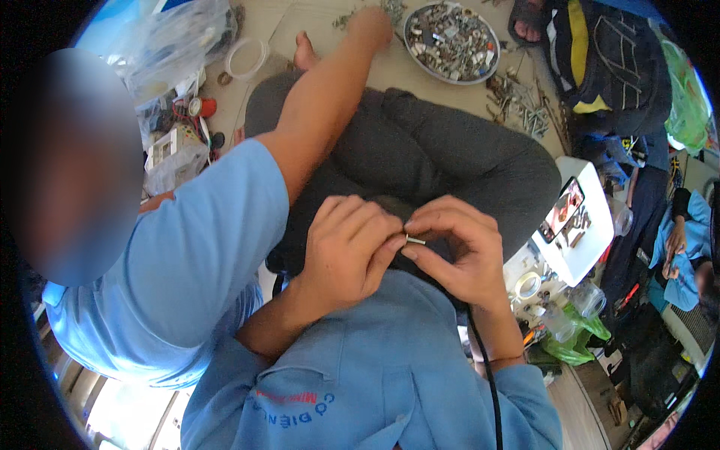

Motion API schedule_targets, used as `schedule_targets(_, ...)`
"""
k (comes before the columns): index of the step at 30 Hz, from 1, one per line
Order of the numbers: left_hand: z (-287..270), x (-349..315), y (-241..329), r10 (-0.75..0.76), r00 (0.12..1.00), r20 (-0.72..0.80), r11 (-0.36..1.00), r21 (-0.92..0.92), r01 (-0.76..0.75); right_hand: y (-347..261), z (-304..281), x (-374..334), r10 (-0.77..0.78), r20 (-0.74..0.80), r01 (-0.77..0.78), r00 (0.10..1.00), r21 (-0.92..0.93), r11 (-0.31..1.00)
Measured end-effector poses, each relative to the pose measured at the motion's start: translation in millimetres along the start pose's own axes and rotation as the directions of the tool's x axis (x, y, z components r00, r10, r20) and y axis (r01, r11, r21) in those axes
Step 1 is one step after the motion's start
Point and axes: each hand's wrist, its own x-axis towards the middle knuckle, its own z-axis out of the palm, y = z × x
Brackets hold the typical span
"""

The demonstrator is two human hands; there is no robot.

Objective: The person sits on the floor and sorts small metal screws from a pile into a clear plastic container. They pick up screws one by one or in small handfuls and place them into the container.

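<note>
Over my lap, both hands meet in front of my chest. The fingertips of my left hand (346,244) are pinched at one end of a small, thin metal pin (416,241), whose pale shaft sticks out to the right. Curved around that shaft, my right hand (466,251) has its forefinger above and its thumb below, with a gap between them. The right fingertips are close to the left ones. Whether the pin has a head or thread is hidden by the left fingers.
A co-worker in a blue shirt (202,232) sits close on my left, one arm reaching across toward a round tray (452,43) of mixed small metal parts. Loose screws (525,105) lie beside it. On the right stand a white tub (589,247), a phone (562,210) and a tape roll (527,285).
</note>
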Motion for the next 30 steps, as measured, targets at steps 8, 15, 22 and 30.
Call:
schedule_targets(8, -7, -1, 2, -0.136, 0.990, 0.029, 0.949, -0.282, 0.138, -2, 5, 2, -0.203, -0.029, 0.198, 0.979, -0.133, 0.971)
schedule_targets(15, -12, 4, 6, -0.105, 0.989, 0.101, 0.936, -0.327, 0.133, -5, 2, 3, -0.249, -0.020, 0.241, 0.968, -0.187, 0.952)
schedule_targets(22, -8, -7, 4, -0.228, 0.948, 0.221, 0.861, -0.409, 0.303, -5, 0, 3, -0.264, 0.013, 0.258, 0.964, -0.256, 0.932)
schedule_targets(30, -11, -2, 5, -0.195, 0.947, 0.255, 0.825, -0.479, 0.299, -15, -3, 4, -0.170, 0.065, 0.182, 0.983, -0.266, 0.947)
